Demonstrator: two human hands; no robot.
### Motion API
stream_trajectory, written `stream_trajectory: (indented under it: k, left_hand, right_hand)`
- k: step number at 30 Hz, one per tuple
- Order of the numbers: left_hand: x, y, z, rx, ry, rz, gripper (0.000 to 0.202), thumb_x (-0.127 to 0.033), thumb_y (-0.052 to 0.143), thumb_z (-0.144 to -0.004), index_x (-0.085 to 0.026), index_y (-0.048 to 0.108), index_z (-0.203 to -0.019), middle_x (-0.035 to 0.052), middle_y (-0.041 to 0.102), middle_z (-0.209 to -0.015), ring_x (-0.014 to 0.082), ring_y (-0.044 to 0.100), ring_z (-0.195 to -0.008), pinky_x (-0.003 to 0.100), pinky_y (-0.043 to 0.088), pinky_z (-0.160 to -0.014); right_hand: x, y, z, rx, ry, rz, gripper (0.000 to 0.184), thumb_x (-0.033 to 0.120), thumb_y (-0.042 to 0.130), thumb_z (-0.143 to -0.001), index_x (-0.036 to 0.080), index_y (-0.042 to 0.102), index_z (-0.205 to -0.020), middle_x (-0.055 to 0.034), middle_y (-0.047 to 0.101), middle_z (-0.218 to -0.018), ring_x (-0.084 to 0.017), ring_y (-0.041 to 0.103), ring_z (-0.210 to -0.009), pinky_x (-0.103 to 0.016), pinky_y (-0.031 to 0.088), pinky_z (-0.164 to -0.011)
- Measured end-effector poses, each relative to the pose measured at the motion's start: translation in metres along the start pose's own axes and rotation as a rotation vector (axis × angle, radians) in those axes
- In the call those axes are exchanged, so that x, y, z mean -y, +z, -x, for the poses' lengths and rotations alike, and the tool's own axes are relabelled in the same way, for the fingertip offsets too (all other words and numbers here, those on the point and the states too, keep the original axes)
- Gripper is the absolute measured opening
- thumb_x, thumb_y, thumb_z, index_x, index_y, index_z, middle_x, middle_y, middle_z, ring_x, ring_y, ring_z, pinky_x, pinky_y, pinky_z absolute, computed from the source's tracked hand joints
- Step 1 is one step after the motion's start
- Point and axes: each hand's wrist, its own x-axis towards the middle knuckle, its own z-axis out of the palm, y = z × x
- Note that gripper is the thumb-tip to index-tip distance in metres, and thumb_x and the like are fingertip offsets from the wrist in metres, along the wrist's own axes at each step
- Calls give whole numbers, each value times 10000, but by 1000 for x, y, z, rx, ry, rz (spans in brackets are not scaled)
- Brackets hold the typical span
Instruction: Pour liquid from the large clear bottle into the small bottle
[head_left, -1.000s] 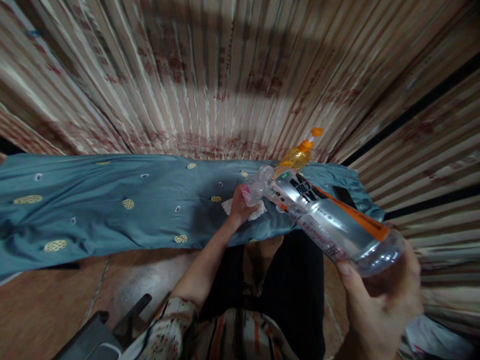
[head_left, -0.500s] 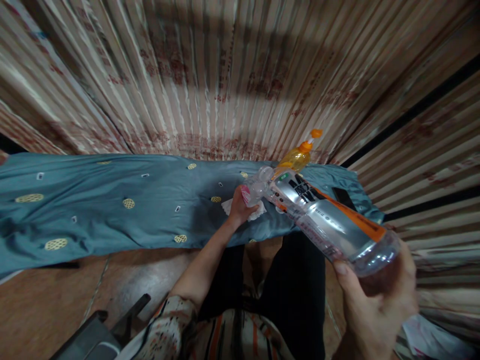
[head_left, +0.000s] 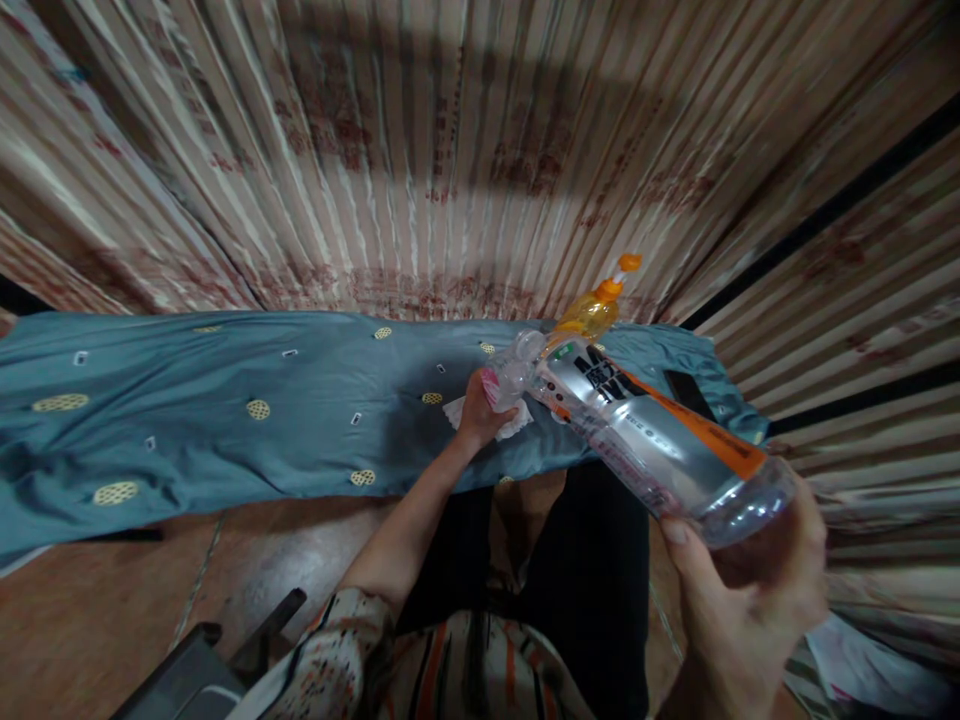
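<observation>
Clear bottle [head_left: 645, 430] gripped at base by closed right hand [head_left: 742, 590], neck by left hand [head_left: 480, 420] above tissue [head_left: 516, 424]

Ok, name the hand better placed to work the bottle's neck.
Left, probably: the left hand is at the neck of the plastic bottle, while the right hand grips the far base end.

No fully readable text, bold black lettering on silver label [head_left: 601, 378] of plastic bottle [head_left: 645, 435], center right, unreadable, red characters on striped panel [head_left: 529, 165], upper frame, blurred
</observation>
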Motion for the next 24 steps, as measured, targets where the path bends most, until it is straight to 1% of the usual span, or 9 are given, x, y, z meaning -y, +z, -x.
stream_trajectory:
  k: [4,9,13,16,20,24]
  left_hand:
    - [0,1,0,-10,-14,4,871,-256,1020,-571,-264,557,-1308,99,649,-1317,397,654,-1311,657,510,-1206]
    - [1,1,0,-25,18,-40,857,-263,1030,-583,-271,557,-1298,87,661,-1309,379,675,-1276,616,527,-1186]
    - [2,0,0,-16,25,-38,840,-259,1040,-579,-266,587,-1287,82,659,-1284,392,662,-1273,649,531,-1167]
    - [2,1,0,-21,25,-49,847,-244,1032,-587,-249,589,-1308,94,659,-1294,399,664,-1278,656,526,-1180]
    - [6,2,1,-17,50,-54,885,-264,1042,-583,-226,578,-1335,123,666,-1319,410,665,-1296,645,522,-1190]
    - [12,2,1,-15,84,-33,888,-316,1036,-617,-257,559,-1364,110,662,-1329,408,662,-1301,664,529,-1177]
  right_hand:
    - [2,1,0,-15,-12,27,994,430,1052,-705,173,619,-1561,-165,673,-1508,-399,593,-1482,-604,534,-1221]
    - [3,0,0,-11,-20,34,998,453,1055,-700,179,625,-1558,-169,658,-1532,-416,549,-1528,-614,526,-1228]
    - [3,-2,0,-3,-28,49,1014,435,1056,-702,162,614,-1573,-178,663,-1522,-417,585,-1477,-626,528,-1212]
    - [3,-2,0,8,-27,48,1031,417,1049,-715,148,593,-1599,-183,651,-1538,-410,597,-1461,-629,500,-1236]
    - [3,-2,-1,8,-46,36,1004,406,1051,-713,155,610,-1581,-168,659,-1524,-414,555,-1512,-611,493,-1250]
    - [3,-1,-1,4,-45,-4,1010,384,1063,-694,154,616,-1570,-158,666,-1521,-404,557,-1518,-633,430,-1307]
